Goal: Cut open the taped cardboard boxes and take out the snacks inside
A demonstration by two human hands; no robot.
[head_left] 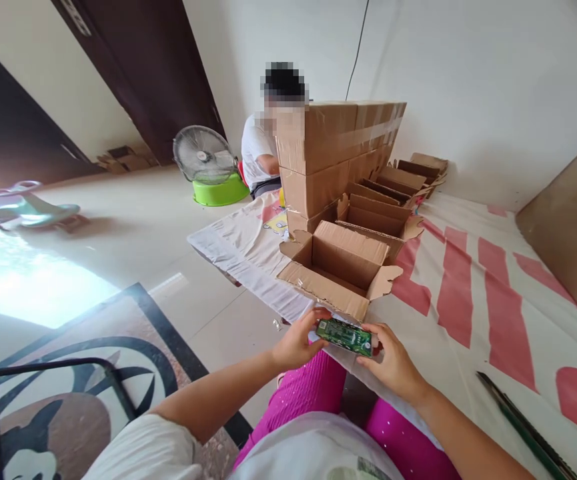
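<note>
Just above my lap, at the table's near edge, I hold a small, flat green printed pack [345, 336] level between both hands. My left hand [302, 339] has its fingers closed on the pack's left end. At the other end, my right hand [389, 359] grips it with thumb and fingers. The print is too small to read. Right beyond my hands stands an open cardboard box [341, 263], its flaps spread outward; the part of its inside that shows is bare cardboard.
More open cardboard boxes [375, 217] line up behind the nearest one. Taped cartons [331, 143] are stacked beside them, and a person [261, 150] sits behind the stack. A long dark, thin object [523, 423] lies on the tablecloth [468, 360] at right. A fan [203, 157] stands on the floor.
</note>
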